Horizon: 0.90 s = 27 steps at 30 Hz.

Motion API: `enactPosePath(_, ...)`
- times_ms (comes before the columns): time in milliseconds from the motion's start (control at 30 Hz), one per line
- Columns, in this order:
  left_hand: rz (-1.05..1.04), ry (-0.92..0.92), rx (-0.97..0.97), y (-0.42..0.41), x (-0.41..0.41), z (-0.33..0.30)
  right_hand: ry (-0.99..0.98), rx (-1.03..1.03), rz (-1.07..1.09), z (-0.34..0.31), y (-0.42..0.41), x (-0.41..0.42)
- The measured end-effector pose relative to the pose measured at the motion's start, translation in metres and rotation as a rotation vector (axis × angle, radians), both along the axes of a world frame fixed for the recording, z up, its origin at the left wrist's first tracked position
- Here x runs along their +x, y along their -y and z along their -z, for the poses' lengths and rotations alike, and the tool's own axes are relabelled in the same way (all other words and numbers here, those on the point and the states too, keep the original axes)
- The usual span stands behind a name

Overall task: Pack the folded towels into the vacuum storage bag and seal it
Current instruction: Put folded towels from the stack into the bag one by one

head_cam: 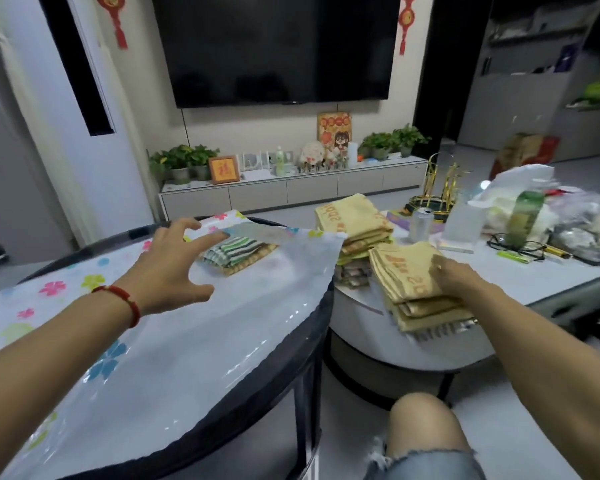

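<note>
The vacuum storage bag (222,334) lies flat across the round dark desk (312,327), clear plastic with a flower print along its left side. Inside it, near the far end, sits a small stack of striped folded towels (238,252). The left hand (168,268), with a red bracelet (123,299) at the wrist, hovers over the bag with fingers spread wide — its grip holds nothing, the fingertips close to the striped towels. The right hand (459,275) has its grip closed on a stack of yellow folded towels (409,282), thumb on top, above the white desk (368,313). Behind that — a taller pile of yellow towels (354,220) rests on the white desk, beside the bag's far corner.
</note>
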<state>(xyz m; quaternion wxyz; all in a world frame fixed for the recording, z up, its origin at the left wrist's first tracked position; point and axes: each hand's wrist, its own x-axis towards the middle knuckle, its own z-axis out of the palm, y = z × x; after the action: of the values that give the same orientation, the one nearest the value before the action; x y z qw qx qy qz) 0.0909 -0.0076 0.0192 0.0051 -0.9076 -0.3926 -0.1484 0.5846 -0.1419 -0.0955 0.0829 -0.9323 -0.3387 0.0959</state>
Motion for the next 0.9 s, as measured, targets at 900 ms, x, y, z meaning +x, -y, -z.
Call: enactPosePath(900, 0.071, -0.305, -0.018, -0.02, -0.029, -0.037, -1.385, 0.372, -0.847, -0.027, -0.103, -0.299)
